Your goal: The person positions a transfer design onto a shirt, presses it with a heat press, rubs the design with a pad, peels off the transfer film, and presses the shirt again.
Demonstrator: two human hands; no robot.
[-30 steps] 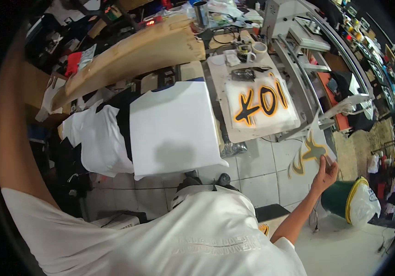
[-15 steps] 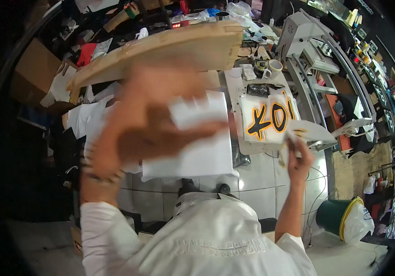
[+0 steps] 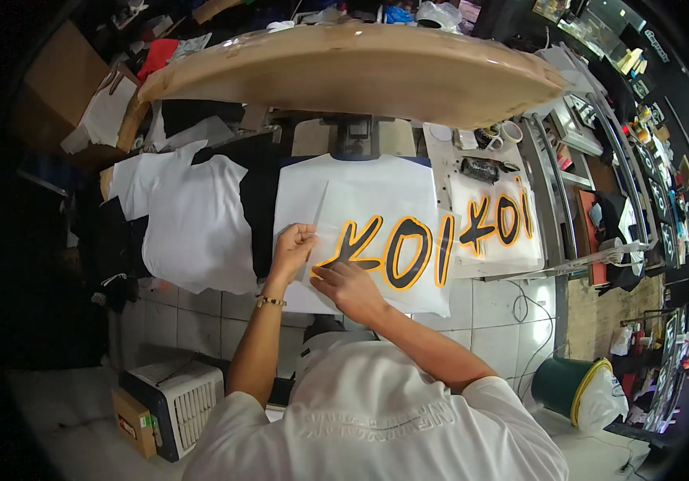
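Note:
My left hand (image 3: 292,248) pinches the left edge of a clear transfer sheet (image 3: 457,228) with black lettering outlined in orange, lying over a white shirt (image 3: 303,192) spread on the press platen. My right hand (image 3: 343,284) rests on the sheet's lower left, fingers slightly bent and apart, touching the leftmost letter. A second, similarly lettered sheet (image 3: 495,256) lies on a pale board just right of the shirt.
More white shirts (image 3: 188,224) lie on black cloth at left. A tan padded panel (image 3: 352,64) spans behind. Mugs (image 3: 511,133) stand back right beside a metal press frame (image 3: 597,184). A green bucket (image 3: 549,393) and a boxy appliance (image 3: 184,409) are on the floor.
My right hand has brought the sheet from the right onto the shirt. My left hand has swung in from the far left and now grips the sheet's edge. The view has shifted.

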